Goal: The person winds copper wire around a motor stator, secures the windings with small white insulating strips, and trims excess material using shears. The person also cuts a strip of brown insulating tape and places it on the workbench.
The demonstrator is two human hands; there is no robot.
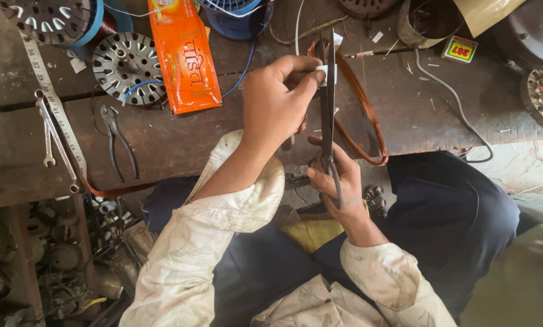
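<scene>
Right hand grips scissors; left hand pinches white paper strip between the blades.

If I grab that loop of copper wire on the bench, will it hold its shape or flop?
The copper wire coil would probably sag: it is a thin, loose bundle already bent into an uneven loop over the wooden bench edge. It looks light for its size, and its strands may spread apart when lifted.

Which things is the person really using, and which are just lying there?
In use:
left hand pinching the white strip
right hand working the scissors
copper coil beside the blades

Lying about:
pliers
spanners
tape measure
orange packet
metal discs
</scene>
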